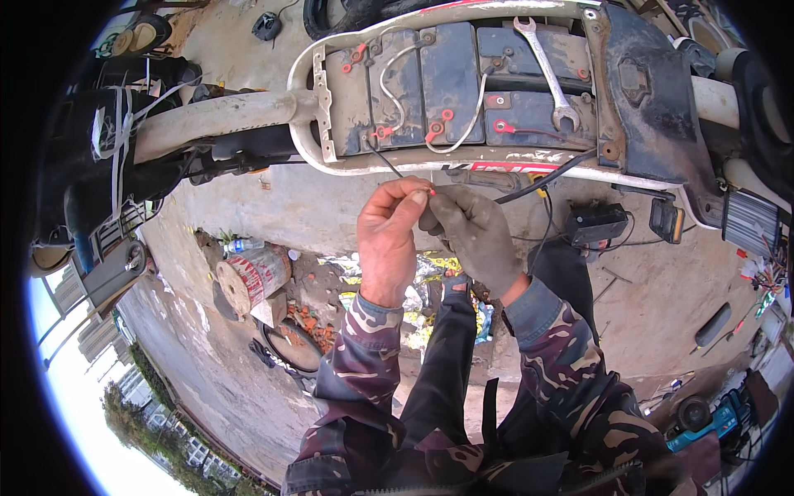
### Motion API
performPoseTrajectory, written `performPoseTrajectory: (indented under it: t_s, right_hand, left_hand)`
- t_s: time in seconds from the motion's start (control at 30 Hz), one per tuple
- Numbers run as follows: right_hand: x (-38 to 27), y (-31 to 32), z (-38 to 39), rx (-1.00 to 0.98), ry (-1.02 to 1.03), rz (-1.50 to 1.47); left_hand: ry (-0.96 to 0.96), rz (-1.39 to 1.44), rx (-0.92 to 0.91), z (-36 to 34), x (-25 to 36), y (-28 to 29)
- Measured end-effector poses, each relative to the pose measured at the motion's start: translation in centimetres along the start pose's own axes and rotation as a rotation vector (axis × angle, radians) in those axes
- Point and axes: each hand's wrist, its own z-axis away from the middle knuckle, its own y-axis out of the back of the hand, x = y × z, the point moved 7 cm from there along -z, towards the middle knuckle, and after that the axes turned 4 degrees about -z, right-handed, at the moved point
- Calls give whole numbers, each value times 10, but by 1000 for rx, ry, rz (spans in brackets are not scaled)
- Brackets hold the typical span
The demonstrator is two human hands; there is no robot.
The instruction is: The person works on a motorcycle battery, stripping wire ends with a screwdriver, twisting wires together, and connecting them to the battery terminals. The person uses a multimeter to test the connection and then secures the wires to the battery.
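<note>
My bare left hand [389,240] and my right hand [467,231], in a grey glove, are closed together on a small red-tipped wire end [432,193], just below the frame of an opened scooter [372,164]. Their fingertips partly hide it. A dark cable [385,159] runs down from the battery terminals toward my fingers. Above my hands are several dusty batteries [447,66] with red ring terminals and white jumper wires [468,132]. A double-ended wrench [542,70] lies on the right-hand batteries, and a thick black cable [546,183] runs behind my right hand.
A black box [595,223] with cables hangs or sits at the right, near a finned metal unit [748,221]. A spool [248,281], rubble [310,322] and packaging lie on the ground below. A blue power tool [711,426] is at the lower right.
</note>
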Motion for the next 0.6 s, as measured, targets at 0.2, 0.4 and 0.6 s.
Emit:
performPoseTrajectory:
  t_s: [0.2,0.4,0.6]
  right_hand:
    - [3,2,3,2,-17,15]
    - [-1,0,3,3,-15,87]
    - [-5,-5,4,-14,12,163]
  left_hand:
    - [-11,-84,3,2,4,-1]
    - [-51,-147,-4,3,8,1]
    - [11,-13,-17,-1,0,6]
